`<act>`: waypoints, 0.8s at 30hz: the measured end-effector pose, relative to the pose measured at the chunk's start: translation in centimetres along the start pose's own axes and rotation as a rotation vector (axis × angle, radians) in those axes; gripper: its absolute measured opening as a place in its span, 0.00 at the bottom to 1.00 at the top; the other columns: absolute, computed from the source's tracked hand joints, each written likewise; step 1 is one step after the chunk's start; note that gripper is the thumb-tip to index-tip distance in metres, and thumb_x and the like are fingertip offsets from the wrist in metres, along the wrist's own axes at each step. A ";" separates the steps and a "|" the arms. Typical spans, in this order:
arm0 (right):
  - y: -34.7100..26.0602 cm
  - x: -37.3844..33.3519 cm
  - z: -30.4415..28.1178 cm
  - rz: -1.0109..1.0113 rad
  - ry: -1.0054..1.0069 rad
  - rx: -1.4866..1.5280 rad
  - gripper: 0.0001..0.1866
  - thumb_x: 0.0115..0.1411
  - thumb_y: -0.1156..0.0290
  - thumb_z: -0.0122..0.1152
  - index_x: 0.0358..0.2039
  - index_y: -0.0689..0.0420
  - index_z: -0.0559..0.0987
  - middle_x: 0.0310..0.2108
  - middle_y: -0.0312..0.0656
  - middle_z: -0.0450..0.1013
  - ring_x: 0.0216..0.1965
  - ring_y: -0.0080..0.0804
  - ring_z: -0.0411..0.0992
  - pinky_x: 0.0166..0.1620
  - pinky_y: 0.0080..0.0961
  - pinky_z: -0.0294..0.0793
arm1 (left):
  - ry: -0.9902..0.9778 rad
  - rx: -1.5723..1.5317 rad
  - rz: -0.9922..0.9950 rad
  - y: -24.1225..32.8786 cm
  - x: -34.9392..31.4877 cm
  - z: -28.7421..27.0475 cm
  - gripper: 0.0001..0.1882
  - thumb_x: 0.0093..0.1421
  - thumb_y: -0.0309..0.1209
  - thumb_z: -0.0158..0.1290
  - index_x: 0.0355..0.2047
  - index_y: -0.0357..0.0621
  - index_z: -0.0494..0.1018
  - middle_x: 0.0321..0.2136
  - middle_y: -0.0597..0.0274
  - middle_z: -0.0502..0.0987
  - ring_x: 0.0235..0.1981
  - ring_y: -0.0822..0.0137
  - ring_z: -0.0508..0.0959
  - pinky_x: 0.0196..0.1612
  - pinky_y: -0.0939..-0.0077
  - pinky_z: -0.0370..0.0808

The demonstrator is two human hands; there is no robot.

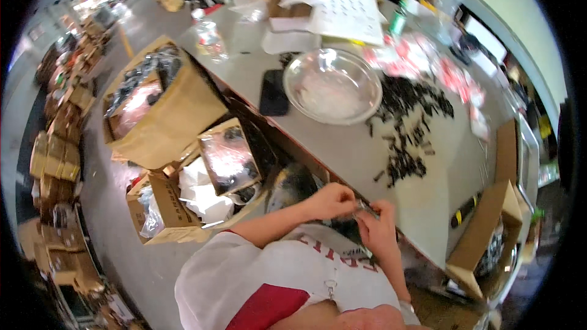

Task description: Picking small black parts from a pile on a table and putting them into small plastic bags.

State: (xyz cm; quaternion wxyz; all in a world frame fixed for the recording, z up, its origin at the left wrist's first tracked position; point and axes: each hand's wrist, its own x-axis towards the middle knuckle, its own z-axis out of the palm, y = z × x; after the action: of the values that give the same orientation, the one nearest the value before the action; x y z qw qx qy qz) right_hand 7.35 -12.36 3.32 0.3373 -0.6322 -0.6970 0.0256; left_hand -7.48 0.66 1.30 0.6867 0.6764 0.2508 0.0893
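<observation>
Smooth grey table (342, 146) beyond hands; small thin metal piece (365, 208) pinched between left hand (333, 200) and right hand (378, 229); round steel bowl (333, 85) farther off.

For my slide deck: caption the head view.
Both hands pinch a small part at the table edge, near black parts.

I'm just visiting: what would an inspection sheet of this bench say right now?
Surface: grey table, crowded at the far end.
Job's things: small dark part pinched between both hands at the near edge; pile of dark parts scattered mid-table.
Clutter: steel bowl, black phone, papers, bottle.
Grippers: left hand and right hand both closed on the part.
Cables: nothing seen.
Surroundings: open cardboard boxes on the floor.
</observation>
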 end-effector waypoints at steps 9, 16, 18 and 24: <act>-0.6 0.4 -2.2 -0.151 -0.108 0.179 0.11 0.45 0.75 0.63 0.32 0.52 0.79 0.41 0.38 0.72 0.39 0.39 0.72 0.41 0.33 0.73 | 0.080 -0.488 -0.055 -1.8 0.1 1.1 0.15 0.62 0.40 0.52 0.32 0.39 0.70 0.21 0.70 0.68 0.21 0.79 0.65 0.23 0.82 0.63; -0.1 0.2 -2.3 -0.126 -0.199 -0.007 0.16 0.43 0.76 0.59 0.35 0.50 0.81 0.46 0.36 0.71 0.46 0.44 0.67 0.49 0.34 0.70 | 0.401 -0.002 0.027 -1.6 0.3 -0.7 0.17 0.54 0.37 0.61 0.37 0.41 0.67 0.25 0.65 0.70 0.25 0.73 0.69 0.27 0.78 0.68; 0.3 0.3 -2.0 -0.072 -0.152 -0.037 0.15 0.43 0.76 0.58 0.35 0.51 0.81 0.47 0.37 0.71 0.46 0.44 0.67 0.50 0.34 0.69 | 0.477 0.593 0.459 0.0 -0.1 -1.0 0.25 0.49 0.40 0.63 0.41 0.38 0.67 0.35 0.51 0.71 0.36 0.59 0.72 0.41 0.67 0.68; 1.1 0.8 -1.0 -0.120 -0.318 -0.027 0.18 0.42 0.80 0.56 0.37 0.52 0.79 0.45 0.40 0.71 0.47 0.44 0.68 0.48 0.38 0.69 | 0.116 0.598 0.485 -1.0 0.5 1.7 0.25 0.46 0.33 0.63 0.42 0.38 0.67 0.36 0.52 0.72 0.41 0.50 0.71 0.47 0.58 0.65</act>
State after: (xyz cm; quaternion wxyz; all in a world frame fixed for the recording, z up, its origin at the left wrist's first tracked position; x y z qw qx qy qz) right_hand 8.84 -11.83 3.93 0.2151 -0.5820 -0.7783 0.0960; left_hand -6.47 -0.72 0.11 0.4027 0.8803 0.1369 0.2102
